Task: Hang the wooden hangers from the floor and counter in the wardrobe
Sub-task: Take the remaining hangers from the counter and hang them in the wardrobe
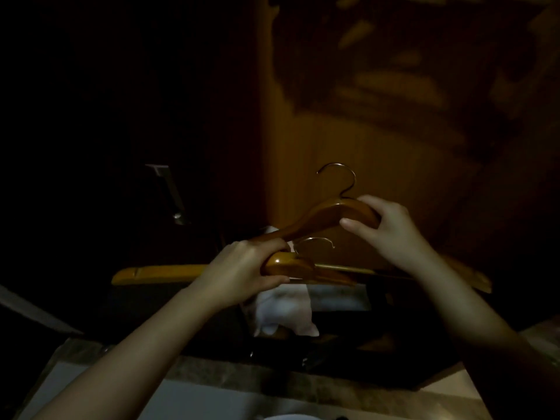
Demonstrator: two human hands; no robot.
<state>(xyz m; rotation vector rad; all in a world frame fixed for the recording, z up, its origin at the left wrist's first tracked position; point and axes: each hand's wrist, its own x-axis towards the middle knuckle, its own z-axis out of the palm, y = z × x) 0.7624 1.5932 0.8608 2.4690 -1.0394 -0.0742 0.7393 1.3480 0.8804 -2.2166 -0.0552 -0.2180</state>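
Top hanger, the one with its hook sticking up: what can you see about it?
The top hanger is shiny brown wood, curved like shoulders, with a thin silver metal hook rising from its middle and curling left. It is held in the air, tilted, right end higher. The right hand grips it just right of the hook. Its lower left end reaches the left hand, which grips a lower hanger; whether it holds this one too is unclear.

Dim bedroom or dressing corner, home or hotel, cannot tell which. Cues: tall wood-grain wardrobe panel (348,131) behind, mottled stone counter (212,377) in front, wooden hangers (321,215) with metal hooks, white cloth (281,310) beneath.
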